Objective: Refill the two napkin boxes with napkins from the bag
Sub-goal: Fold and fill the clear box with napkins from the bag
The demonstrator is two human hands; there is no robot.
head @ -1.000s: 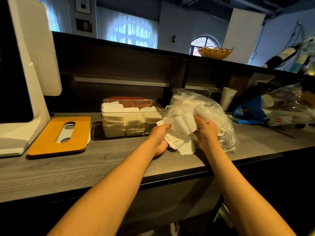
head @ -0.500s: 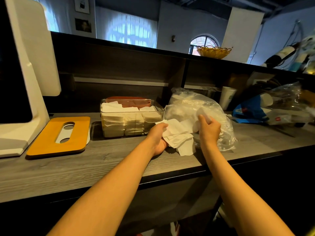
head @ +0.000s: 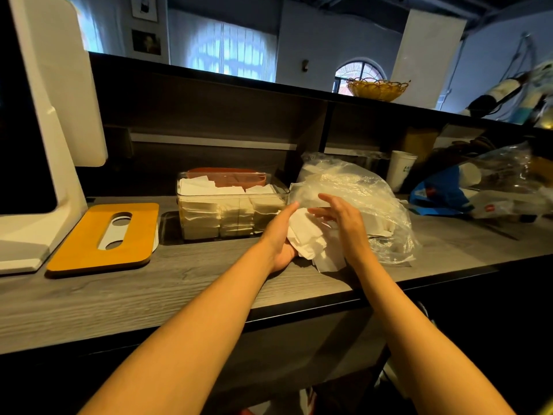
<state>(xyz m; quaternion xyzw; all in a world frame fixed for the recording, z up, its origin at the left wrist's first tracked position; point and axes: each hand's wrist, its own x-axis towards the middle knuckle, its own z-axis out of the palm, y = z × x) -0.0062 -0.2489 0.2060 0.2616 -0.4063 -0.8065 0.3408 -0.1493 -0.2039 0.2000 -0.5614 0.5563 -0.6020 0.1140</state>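
- Left hand (head: 279,235) cradles a bunch of white napkins (head: 314,241) from beneath, fingers curled round it.
- Right hand (head: 341,215) hovers over the napkins, fingers spread and relaxed, gripping nothing.
- Clear plastic bag (head: 374,193) lies just behind the napkins.
- Clear napkin box (head: 230,205) stands left, nearly full.

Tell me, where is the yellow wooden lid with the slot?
The yellow wooden lid lies flat on the grey counter, left of the clear plastic napkin box and beside the white monitor stand.

A white monitor stand (head: 45,151) sits left on the wooden counter (head: 149,295). A paper cup (head: 400,172) stands farther right. A wicker basket (head: 376,88) rests on the ledge above.
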